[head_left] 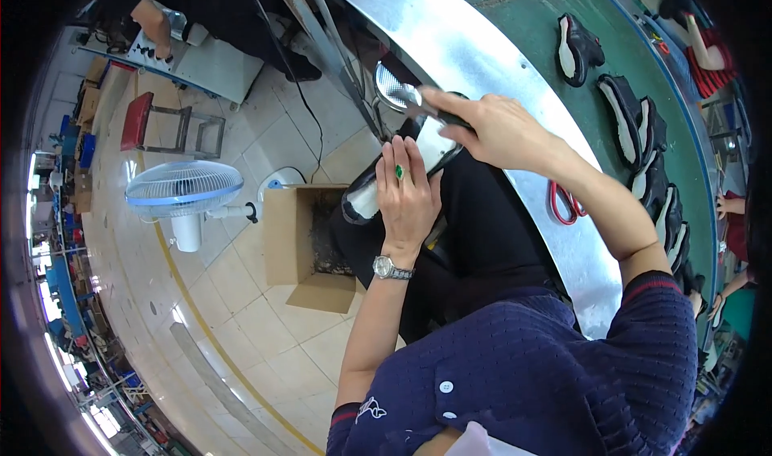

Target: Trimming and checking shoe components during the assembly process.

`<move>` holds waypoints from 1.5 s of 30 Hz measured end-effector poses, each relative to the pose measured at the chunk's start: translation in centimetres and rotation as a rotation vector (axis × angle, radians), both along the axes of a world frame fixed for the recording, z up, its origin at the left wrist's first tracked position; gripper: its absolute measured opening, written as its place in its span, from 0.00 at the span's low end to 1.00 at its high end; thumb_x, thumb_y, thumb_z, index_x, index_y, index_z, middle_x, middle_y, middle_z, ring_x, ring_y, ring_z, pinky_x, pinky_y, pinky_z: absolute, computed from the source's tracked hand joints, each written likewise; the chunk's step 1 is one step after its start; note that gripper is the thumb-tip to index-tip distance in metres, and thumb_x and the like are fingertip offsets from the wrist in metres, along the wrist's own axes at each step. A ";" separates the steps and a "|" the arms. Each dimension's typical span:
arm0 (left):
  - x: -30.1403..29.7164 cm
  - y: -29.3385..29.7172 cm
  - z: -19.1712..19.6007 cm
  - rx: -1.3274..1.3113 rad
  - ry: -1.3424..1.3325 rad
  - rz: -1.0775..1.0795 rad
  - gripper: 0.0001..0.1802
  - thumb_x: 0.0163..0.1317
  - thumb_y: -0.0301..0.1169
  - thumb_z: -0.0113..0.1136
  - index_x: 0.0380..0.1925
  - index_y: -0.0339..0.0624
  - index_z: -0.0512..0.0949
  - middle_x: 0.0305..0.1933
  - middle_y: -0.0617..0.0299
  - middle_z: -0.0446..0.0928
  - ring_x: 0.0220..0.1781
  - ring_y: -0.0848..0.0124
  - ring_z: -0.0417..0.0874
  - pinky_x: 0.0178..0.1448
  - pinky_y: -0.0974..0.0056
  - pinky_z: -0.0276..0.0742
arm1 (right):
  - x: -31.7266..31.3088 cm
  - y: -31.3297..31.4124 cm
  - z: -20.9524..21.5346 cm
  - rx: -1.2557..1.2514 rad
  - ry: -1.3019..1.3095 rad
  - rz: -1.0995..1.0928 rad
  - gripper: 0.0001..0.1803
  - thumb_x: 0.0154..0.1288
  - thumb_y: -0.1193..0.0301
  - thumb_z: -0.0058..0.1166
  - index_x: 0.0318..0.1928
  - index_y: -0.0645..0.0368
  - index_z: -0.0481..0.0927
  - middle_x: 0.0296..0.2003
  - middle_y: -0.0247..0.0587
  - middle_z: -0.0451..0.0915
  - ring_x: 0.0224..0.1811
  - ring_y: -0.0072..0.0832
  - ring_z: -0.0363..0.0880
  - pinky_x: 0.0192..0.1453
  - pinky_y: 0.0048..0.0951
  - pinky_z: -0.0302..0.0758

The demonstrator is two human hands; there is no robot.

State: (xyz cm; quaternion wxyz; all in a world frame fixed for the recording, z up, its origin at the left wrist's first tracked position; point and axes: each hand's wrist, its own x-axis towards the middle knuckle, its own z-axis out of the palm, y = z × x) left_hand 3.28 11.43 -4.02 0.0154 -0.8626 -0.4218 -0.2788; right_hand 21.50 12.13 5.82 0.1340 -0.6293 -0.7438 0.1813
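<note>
A dark shoe (364,202) with a white sole lies sole up across my lap. My left hand (406,197) lies over its middle, fingers close together and reaching to the far edge, the thumb toward the near side. It wears a green-stoned ring and a wristwatch. My right hand (500,130) is closed round the dark handle (456,121) of a tool with a metal front part. That part is over the shoe's far end, beside a round, silvery ridged piece (392,86). I cannot make out the tool's kind.
A metal-topped bench (482,46) curves along my right, with red-handled scissors (566,203) on it. Several dark shoes (621,118) stand on the green surface beyond. To my left are an open cardboard box (283,239), a fan (185,191) and a red stool (138,121). Other people work nearby.
</note>
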 end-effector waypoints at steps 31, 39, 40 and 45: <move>-3.0 -0.6 1.5 -0.047 0.145 0.007 0.40 0.50 0.31 0.68 0.61 0.23 0.63 0.55 0.42 0.69 0.60 0.47 0.70 0.65 0.50 0.67 | -5.0 -2.4 -0.6 0.218 -0.062 -0.054 0.35 0.65 0.69 0.52 0.72 0.47 0.57 0.19 0.50 0.80 0.22 0.47 0.81 0.25 0.42 0.76; -3.3 -1.0 -0.7 0.062 0.093 0.014 0.30 0.58 0.33 0.62 0.57 0.24 0.69 0.58 0.38 0.70 0.65 0.42 0.68 0.70 0.45 0.63 | -6.4 -2.2 -0.4 0.092 -0.116 0.055 0.42 0.58 0.71 0.57 0.72 0.56 0.53 0.17 0.49 0.79 0.20 0.43 0.82 0.24 0.39 0.77; -3.1 -0.9 -0.8 0.070 0.097 0.019 0.30 0.59 0.34 0.62 0.57 0.24 0.69 0.56 0.39 0.72 0.64 0.42 0.70 0.69 0.45 0.65 | -6.3 -2.4 -2.0 0.050 -0.143 0.046 0.41 0.59 0.71 0.55 0.72 0.54 0.53 0.17 0.49 0.79 0.20 0.44 0.81 0.24 0.39 0.77; -3.4 -1.1 -1.0 0.019 0.026 0.019 0.29 0.59 0.32 0.62 0.55 0.22 0.69 0.56 0.38 0.70 0.65 0.40 0.67 0.69 0.45 0.65 | -6.7 -2.0 -0.1 0.086 -0.160 0.097 0.42 0.56 0.71 0.57 0.71 0.56 0.55 0.16 0.49 0.79 0.19 0.42 0.81 0.23 0.39 0.76</move>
